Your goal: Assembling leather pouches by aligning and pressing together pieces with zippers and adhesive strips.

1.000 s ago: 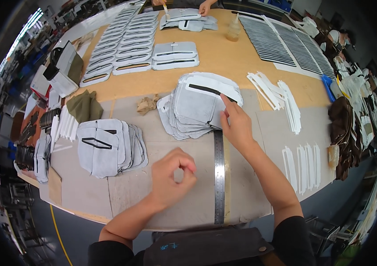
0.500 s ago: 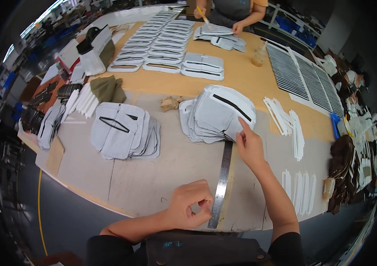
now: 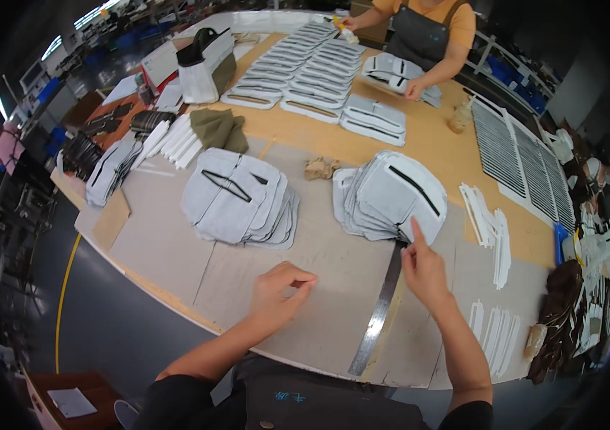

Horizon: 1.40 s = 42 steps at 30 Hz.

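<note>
Over the bare table in front of me, my left hand is closed, with thumb and fingertips pinched together. Whatever lies between them, if anything, is too small to make out. My right hand has the index finger stretched out at the near edge of the right stack of pale grey fabric panels. Its thumb stands apart and the other fingers are partly curled. The top panel has a long dark slot. A steel ruler runs from under that stack toward me. Left of it sits another stack of grey panels with dark slits.
Crumpled brown paper lies between the stacks. White strips are at right, rows of slotted panels at the back. Across the table a co-worker handles grey pieces beside a glue bottle. An olive cloth lies left.
My view has shifted, so the table sits further right. My left hand has gone forward, away from the ruler. My right index finger stays at the stack. The co-worker's brush hand has moved aside.
</note>
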### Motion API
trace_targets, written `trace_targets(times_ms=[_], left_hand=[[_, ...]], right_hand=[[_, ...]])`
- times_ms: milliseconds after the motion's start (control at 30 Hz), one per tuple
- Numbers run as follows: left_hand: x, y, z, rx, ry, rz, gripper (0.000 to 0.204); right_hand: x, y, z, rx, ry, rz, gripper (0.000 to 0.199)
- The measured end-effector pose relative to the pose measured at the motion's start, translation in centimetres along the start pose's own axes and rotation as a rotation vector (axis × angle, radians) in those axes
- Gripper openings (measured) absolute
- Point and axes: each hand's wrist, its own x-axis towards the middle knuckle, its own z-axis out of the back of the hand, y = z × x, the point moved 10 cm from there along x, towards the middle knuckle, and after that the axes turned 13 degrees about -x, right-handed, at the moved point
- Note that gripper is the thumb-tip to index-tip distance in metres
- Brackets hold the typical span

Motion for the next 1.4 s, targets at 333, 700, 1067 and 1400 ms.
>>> trace_targets(times_ms=[333,700,1067,1400], left_hand=[[1.5,3.2,10.5,0.754,-0.324,-0.306,0.033],[2.4,4.8,11.6,0.653,-0.331,-0.222,0.040],[2.0,4.3,11.6,0.697,-0.279,-0.263,0.044],[1.4,3.4,10.9,0.843,-0.141,-0.260,0.050]], right_hand=[[-9.2,3.6,-3.5,0.034,0.134,-0.115,0.071],[-11.3,2.9,-4.5,0.098,0.019,-0.239,0.070],[-11.5,2.8,-4.3,0.124,0.007,-0.233,0.065],[-8.7,3.1,-3.5,0.257,0.129,-0.224,0.062]])
